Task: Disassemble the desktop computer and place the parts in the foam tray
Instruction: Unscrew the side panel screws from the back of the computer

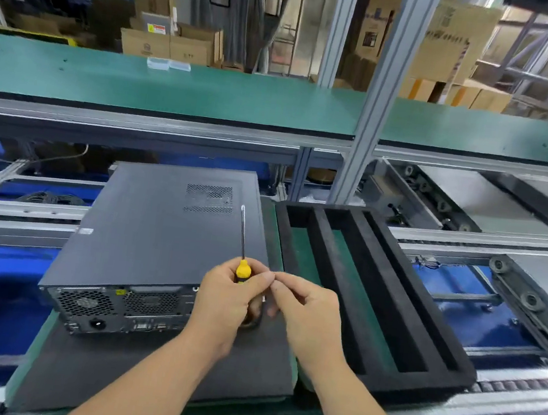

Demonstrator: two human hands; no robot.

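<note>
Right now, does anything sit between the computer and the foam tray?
Nothing visible does. The computer and tray lie side by side, a bare green strip between them. The hands, left gripping the screwdriver, hover at the computer's near right corner.

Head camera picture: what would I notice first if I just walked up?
Probably the yellow-handled screwdriver, gripped in the left hand with its shaft pointing up, while the right hand meets it at the fingertips. Behind them lies a grey desktop computer, closed, and on its right an empty black foam tray.
</note>
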